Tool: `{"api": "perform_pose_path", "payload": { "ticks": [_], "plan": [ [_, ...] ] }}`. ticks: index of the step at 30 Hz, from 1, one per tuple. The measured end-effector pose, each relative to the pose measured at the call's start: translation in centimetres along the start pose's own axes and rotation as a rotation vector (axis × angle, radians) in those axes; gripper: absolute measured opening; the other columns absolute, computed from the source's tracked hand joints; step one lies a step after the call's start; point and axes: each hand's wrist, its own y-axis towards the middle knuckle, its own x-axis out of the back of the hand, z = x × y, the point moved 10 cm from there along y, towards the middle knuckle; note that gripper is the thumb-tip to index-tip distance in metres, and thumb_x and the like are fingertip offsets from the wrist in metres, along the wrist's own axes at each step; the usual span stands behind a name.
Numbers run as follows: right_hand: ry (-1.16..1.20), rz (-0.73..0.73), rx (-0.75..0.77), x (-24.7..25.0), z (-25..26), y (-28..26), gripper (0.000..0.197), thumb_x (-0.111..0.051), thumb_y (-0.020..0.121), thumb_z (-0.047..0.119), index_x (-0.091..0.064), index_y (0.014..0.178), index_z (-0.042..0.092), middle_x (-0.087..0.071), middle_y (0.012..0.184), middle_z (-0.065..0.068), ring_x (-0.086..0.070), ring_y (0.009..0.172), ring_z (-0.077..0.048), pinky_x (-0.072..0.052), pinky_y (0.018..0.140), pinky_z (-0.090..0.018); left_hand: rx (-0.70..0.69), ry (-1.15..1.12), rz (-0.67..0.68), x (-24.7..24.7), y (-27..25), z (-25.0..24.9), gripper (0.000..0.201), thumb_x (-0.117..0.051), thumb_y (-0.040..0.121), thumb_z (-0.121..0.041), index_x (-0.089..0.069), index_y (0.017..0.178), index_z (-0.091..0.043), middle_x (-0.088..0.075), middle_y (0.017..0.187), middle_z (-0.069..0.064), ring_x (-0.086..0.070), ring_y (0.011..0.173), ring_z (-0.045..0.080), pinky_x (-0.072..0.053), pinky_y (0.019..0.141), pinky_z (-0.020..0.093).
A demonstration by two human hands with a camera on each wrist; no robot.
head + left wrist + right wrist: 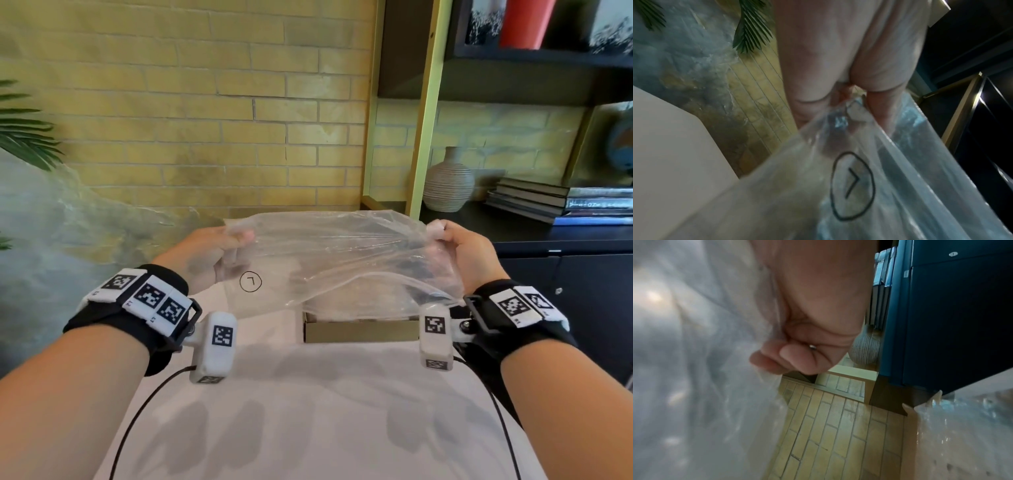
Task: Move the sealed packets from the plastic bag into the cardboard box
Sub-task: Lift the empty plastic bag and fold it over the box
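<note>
Head view: left hand [209, 251] and right hand [469, 253] pinch plastic bag [329, 260] stretched over cardboard box [359, 330].

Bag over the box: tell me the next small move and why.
Probably tip the bag so its mouth drops toward the box. The left hand and right hand each grip an end, holding it stretched above the open box, and the blurred dark shapes inside may be packets.

The left hand [838, 53] pinches the top of the clear plastic bag [890, 186]. A black circle mark [852, 186] is on the bag below the fingers.
</note>
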Motion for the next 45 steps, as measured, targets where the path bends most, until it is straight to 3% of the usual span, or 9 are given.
{"api": "perform_pose_path", "payload": {
  "ticks": [4, 12, 13, 14, 18, 31, 36, 40, 45],
  "plan": [
    [-0.129, 0.086, -0.063, -0.8, -0.8, -0.2, 0.026, -0.051, 0.09, 0.027, -0.062, 0.11, 0.015, -0.064, 0.107, -0.011, -0.063, 0.095, -0.024, -0.051, 0.075, -0.038, 0.055, 0.077, 0.07, -0.4, -0.7, 0.6, 0.017, -0.053, 0.092, -0.016, -0.069, 0.099, -0.012, -0.049, 0.063, -0.007, -0.044, 0.061, 0.005, -0.056, 0.071, 0.027],
    [-0.244, -0.045, 0.125, 0.3, 1.0, -0.3, 0.029, -0.051, 0.094, 0.02, -0.058, 0.066, 0.024, -0.055, 0.089, -0.016, -0.053, 0.086, -0.03, -0.045, 0.091, -0.055, 0.037, -0.062, 0.071, -0.4, -0.4, 0.1, 0.019, -0.048, 0.094, -0.006, -0.062, 0.104, -0.013, -0.012, 0.055, -0.006, -0.043, 0.045, 0.003, -0.059, 0.063, 0.026],
    [-0.232, -0.041, 0.126, 0.3, 1.0, -0.3, 0.028, -0.05, 0.095, 0.019, -0.058, 0.068, 0.023, -0.055, 0.088, -0.015, -0.053, 0.086, -0.03, -0.046, 0.091, -0.055, 0.032, -0.075, 0.076, -0.4, -0.5, 0.0, 0.015, -0.046, 0.095, -0.006, -0.059, 0.102, -0.011, -0.038, 0.101, -0.022, -0.043, 0.045, 0.004, -0.059, 0.058, 0.025],
    [-0.22, -0.034, 0.131, 0.3, 1.0, -0.3, 0.027, -0.049, 0.095, 0.017, -0.057, 0.071, 0.022, -0.057, 0.087, -0.014, -0.056, 0.084, -0.029, -0.049, 0.088, -0.052, 0.032, -0.086, 0.072, -0.3, -0.5, -0.1, 0.012, -0.046, 0.095, -0.005, -0.055, 0.094, -0.014, -0.069, 0.066, -0.016, -0.043, 0.046, 0.004, -0.058, 0.053, 0.022],
    [-0.207, -0.023, 0.189, 0.6, 1.6, -0.3, 0.028, -0.045, 0.094, 0.004, -0.059, 0.074, 0.017, -0.065, 0.074, 0.001, -0.064, 0.07, -0.014, -0.057, 0.068, -0.028, 0.032, -0.146, 0.036, 0.4, -0.6, -0.1, 0.018, -0.048, 0.093, -0.008, -0.057, 0.079, -0.015, -0.052, 0.052, -0.003, -0.053, 0.038, 0.005, -0.053, 0.044, 0.017],
    [-0.026, -0.074, 0.04, 0.9, 0.8, -0.2, 0.039, -0.031, 0.096, 0.007, -0.054, 0.064, 0.003, -0.054, 0.077, -0.011, -0.054, 0.081, -0.025, -0.034, 0.106, -0.048, -0.051, -0.152, 0.028, 0.1, -0.7, -1.1, 0.048, -0.034, 0.096, -0.025, -0.057, 0.055, -0.016, -0.059, 0.051, 0.004, -0.06, 0.042, 0.014, -0.047, 0.043, 0.017],
    [-0.336, -0.063, 0.138, 1.1, 1.1, -0.1, 0.007, -0.06, 0.088, 0.015, -0.059, 0.081, 0.017, -0.063, 0.091, -0.01, -0.06, 0.094, -0.033, -0.049, 0.091, -0.048, -0.055, 0.023, 0.009, -0.3, -0.2, -0.9, 0.029, -0.048, 0.089, 0.009, -0.044, 0.075, -0.016, -0.061, 0.062, 0.003, -0.061, 0.043, 0.009, -0.051, 0.042, 0.017],
    [-0.277, 0.002, 0.109, 1.3, 0.4, 0.8, 0.039, -0.061, 0.084, 0.002, -0.05, 0.118, 0.016, -0.063, 0.106, -0.006, -0.063, 0.1, -0.025, -0.053, 0.087, -0.042, -0.094, 0.016, -0.073, 0.4, 0.1, -1.0, 0.033, -0.045, 0.088, 0.017, -0.05, 0.089, -0.016, -0.062, 0.082, 0.007, -0.062, 0.042, 0.005, -0.05, 0.041, 0.013],
    [-0.208, 0.054, 0.088, 0.7, 0.2, 0.3, 0.025, -0.044, 0.092, -0.002, -0.063, 0.083, 0.012, -0.063, 0.086, -0.004, -0.061, 0.079, -0.015, -0.056, 0.061, -0.018, -0.147, -0.035, -0.119, 1.2, 0.6, -1.0, 0.029, -0.046, 0.09, 0.012, -0.054, 0.072, -0.01, -0.068, 0.062, 0.0, -0.062, 0.044, 0.002, -0.05, 0.045, 0.012]
  ]
}}
